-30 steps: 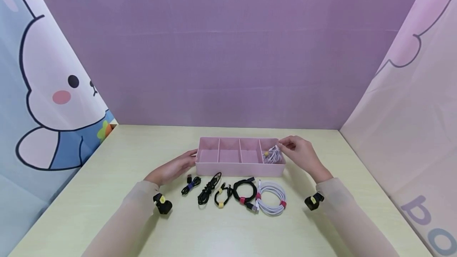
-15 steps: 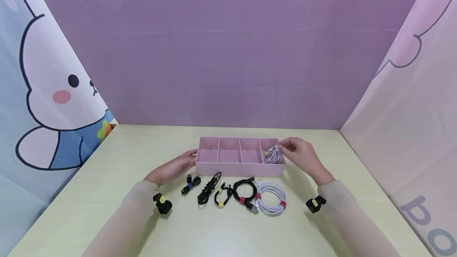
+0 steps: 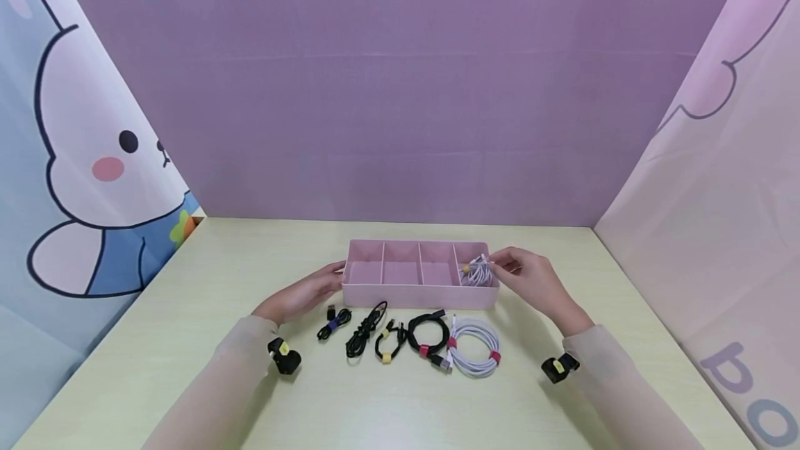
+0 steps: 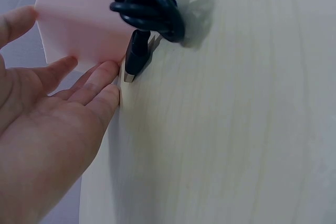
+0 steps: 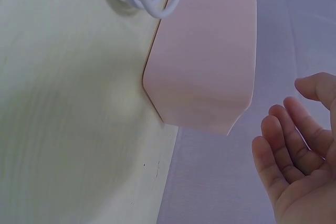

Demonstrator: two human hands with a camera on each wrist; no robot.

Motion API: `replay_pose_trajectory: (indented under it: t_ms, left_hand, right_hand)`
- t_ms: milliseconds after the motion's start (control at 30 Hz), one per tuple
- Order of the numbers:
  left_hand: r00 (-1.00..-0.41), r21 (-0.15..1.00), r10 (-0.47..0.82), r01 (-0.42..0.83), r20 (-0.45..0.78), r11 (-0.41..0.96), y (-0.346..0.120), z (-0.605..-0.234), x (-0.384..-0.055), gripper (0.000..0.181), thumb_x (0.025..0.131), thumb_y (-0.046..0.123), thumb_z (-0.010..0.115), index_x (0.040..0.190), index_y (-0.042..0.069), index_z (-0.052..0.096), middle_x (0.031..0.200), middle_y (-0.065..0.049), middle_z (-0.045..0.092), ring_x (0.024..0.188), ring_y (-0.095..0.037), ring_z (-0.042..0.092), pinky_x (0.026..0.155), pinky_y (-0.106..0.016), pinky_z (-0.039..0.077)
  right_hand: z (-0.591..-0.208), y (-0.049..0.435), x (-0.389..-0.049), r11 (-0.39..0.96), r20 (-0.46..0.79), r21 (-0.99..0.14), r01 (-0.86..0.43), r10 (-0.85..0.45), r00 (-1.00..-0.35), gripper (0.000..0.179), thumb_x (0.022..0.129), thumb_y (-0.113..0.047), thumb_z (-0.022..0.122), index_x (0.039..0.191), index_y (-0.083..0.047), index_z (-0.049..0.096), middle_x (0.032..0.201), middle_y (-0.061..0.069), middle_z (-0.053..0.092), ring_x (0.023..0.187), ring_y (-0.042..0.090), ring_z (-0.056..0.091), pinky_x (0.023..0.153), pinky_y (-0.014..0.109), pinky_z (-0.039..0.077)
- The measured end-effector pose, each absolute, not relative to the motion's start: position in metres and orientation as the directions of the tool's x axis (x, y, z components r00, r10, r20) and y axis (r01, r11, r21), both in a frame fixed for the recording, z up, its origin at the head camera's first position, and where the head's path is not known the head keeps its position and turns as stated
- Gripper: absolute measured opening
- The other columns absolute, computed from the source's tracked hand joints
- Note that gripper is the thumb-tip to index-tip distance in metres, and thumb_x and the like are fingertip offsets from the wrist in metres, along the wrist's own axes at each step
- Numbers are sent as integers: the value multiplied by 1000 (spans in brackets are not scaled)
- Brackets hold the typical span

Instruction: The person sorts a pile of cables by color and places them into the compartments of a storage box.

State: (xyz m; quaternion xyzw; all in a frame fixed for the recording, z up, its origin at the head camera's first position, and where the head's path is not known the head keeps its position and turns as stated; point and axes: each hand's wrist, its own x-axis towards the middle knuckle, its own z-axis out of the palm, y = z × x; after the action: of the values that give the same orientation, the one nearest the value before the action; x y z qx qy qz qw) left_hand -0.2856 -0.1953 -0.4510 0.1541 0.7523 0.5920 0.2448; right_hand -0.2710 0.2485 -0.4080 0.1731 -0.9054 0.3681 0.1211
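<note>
Pink box (image 3: 406, 296): betw. L hand (image 3: 305, 293) & R hand (image 3: 531, 280), long axis L–R. L hand: straight fingers touching L end, no grip. R hand: loose, grasping nothing, beside R end. White cable bundle (image 3: 478, 273): in box, nearer R hand, on its L.

You had a pale table (image 3: 400, 408) below your grip, a purple backdrop (image 3: 400, 89) beyond it, rabbit-print cloth (image 3: 81, 189) to its left and lettered cloth (image 3: 737, 207) to its right.
</note>
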Motion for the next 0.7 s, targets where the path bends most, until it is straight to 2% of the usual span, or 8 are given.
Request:
replay_pose_trajectory:
  t_ms: [167,533,700]
  left_hand:
    - [-828,966,530,-52,-184,255,-195,-450,-285,63,110,28,37,161,8,7,166,-13,14,150,-34,18,122,-43,14]
    - [-831,971,529,-51,-172,235,-195,-452,-286,64,109,28,38,161,7,7,165,-16,14,150,-36,18,122,-45,12]
    - [-830,971,530,-54,-175,235,-195,-452,-287,64,110,29,38,161,7,8,165,-17,16,150,-35,19,123,-44,13]
  right_hand:
    - [-409,250,-266,658,350,-627,-417,-240,-905,14,94,-12,72,105,-4,74,88,-1,71,80,15,65,72,28,57]
    - [-410,250,-258,652,335,-627,-427,-269,-903,14,93,-10,72,105,-3,74,89,-1,71,78,14,64,69,26,56]
    - [-412,250,-252,650,324,-627,-430,-285,-902,11,93,-12,72,102,-6,74,87,-3,70,77,13,63,68,25,56]
